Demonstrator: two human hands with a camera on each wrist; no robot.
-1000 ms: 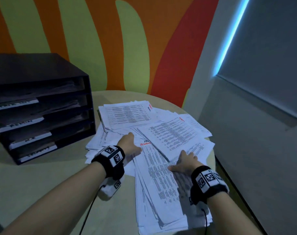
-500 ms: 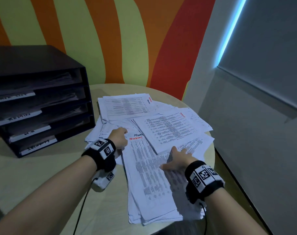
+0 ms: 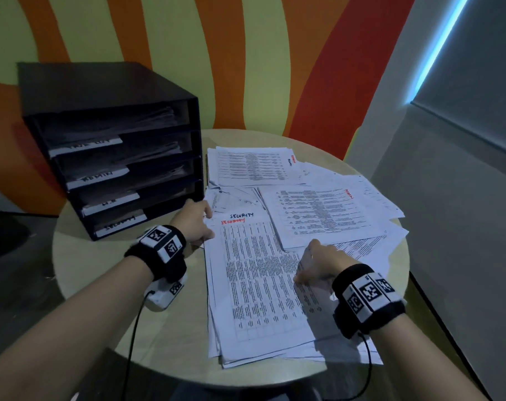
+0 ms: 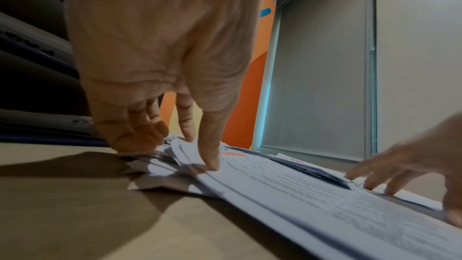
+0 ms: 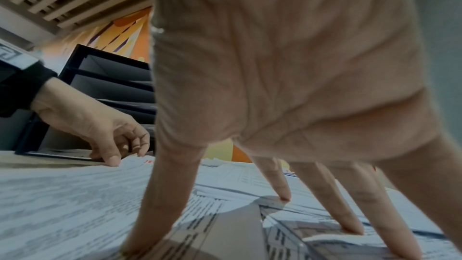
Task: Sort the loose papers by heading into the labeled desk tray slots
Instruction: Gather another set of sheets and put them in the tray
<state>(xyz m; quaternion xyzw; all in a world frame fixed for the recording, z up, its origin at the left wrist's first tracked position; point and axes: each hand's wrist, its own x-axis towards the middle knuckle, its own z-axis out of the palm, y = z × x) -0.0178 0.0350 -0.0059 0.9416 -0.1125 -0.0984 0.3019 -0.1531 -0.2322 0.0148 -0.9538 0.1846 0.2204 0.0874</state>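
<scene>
A loose pile of printed papers covers the right half of the round table (image 3: 101,270). The top sheet (image 3: 260,285) in front of me is headed SECURITY. My left hand (image 3: 197,221) is at its top left corner; in the left wrist view the left hand (image 4: 195,145) pinches that corner, thumb on top and fingers curled at the edge. My right hand (image 3: 315,261) presses flat on the sheet's right side, and the right wrist view shows the right hand (image 5: 280,189) with its fingers spread and straight. The black desk tray (image 3: 107,91) stands at the left, its bottom slot labelled SECURITY (image 3: 120,227).
Two sheets headed ADMIN lie further back, one (image 3: 318,212) overlapping the SECURITY sheet's right edge, another (image 3: 251,166) beside the tray. The tray's slots hold papers and another label reads ADMIN (image 3: 97,178). A grey wall (image 3: 463,227) is close on the right.
My left hand has shifted left and forward to the top left corner of the SECURITY sheet, whose heading now shows. My right hand stays pressed on the papers.
</scene>
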